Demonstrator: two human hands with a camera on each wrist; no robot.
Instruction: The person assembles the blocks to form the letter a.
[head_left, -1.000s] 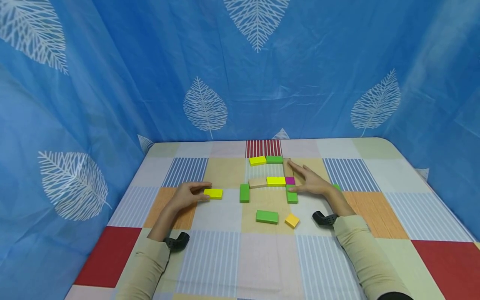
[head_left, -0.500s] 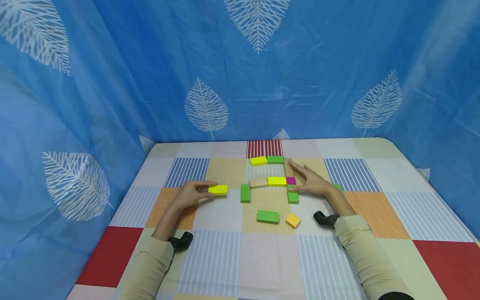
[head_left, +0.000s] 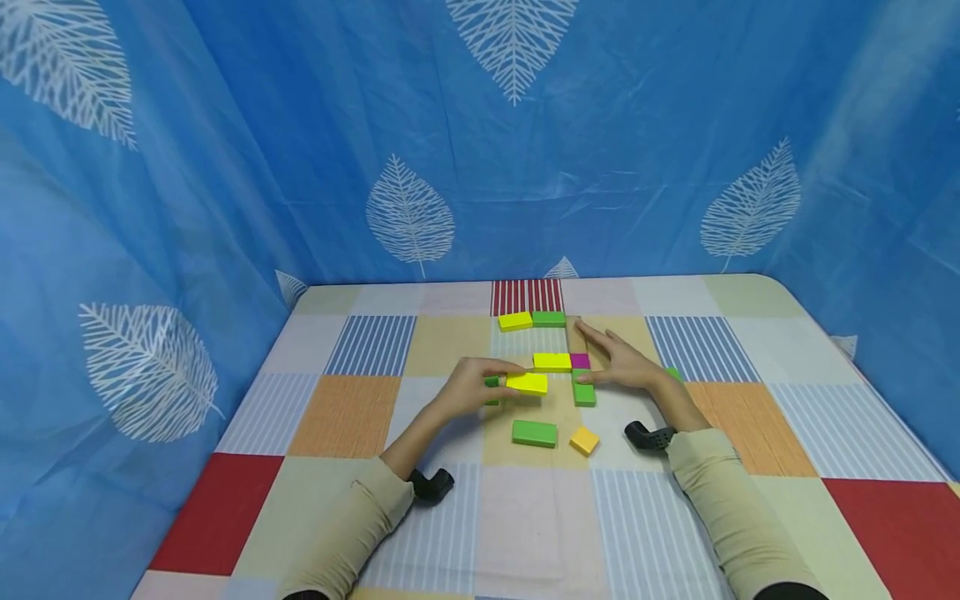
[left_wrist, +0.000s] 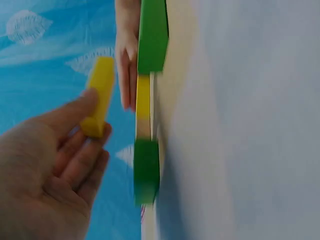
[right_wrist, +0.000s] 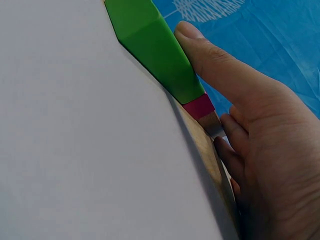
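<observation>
My left hand [head_left: 471, 385] pinches a yellow block [head_left: 527, 383] between thumb and fingers, above the table. Behind that hand, a green block [head_left: 491, 402] is partly covered; the plain wood block beside it is hidden in the head view. In the left wrist view the held yellow block [left_wrist: 101, 90] stands apart from the row. My right hand [head_left: 626, 365] rests at the row's right end, its thumb on a green block [head_left: 584, 395] and its fingertips by a plain wood block [head_left: 576, 335]. Between these sits a small magenta block [head_left: 580, 361], touching another yellow block [head_left: 552, 362].
At the back, a yellow block [head_left: 515, 321] and a green block [head_left: 549, 319] lie end to end. Nearer me lie a green block [head_left: 534, 433] and a small orange-yellow block [head_left: 584, 441]. Another green block [head_left: 673, 374] shows behind the right wrist. A patchwork cloth [head_left: 525, 517] covers the table.
My left hand has carried the yellow block up and to the right, from left of the layout to over its left part. The right hand has stayed put.
</observation>
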